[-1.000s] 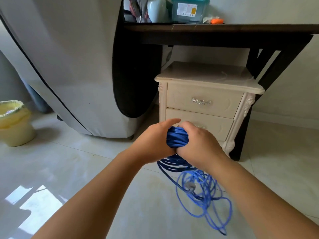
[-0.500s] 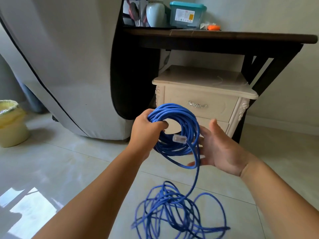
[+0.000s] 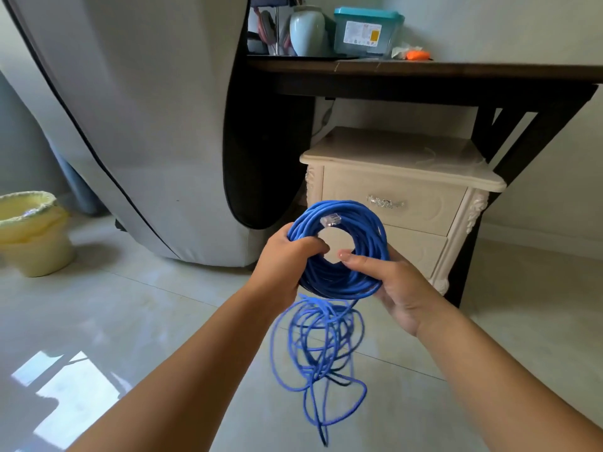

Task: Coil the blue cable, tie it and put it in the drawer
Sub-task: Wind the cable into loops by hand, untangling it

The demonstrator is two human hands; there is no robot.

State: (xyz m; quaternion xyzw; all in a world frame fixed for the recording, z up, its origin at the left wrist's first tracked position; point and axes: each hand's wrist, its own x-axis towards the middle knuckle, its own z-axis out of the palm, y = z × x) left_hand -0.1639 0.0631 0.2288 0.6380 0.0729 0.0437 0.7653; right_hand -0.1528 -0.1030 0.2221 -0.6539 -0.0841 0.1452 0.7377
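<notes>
In front of the cream carved nightstand (image 3: 401, 158), your left hand (image 3: 284, 259) grips the blue cable (image 3: 339, 275), a round glossy coil, and your right hand (image 3: 391, 282) curls round its other side; thin loose loops dangle tangled beneath. The nightstand's top drawer (image 3: 421, 216) is shut.

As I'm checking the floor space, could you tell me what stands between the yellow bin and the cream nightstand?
A large grey-covered object stands between the yellow bin and the nightstand, in the head view.
</notes>
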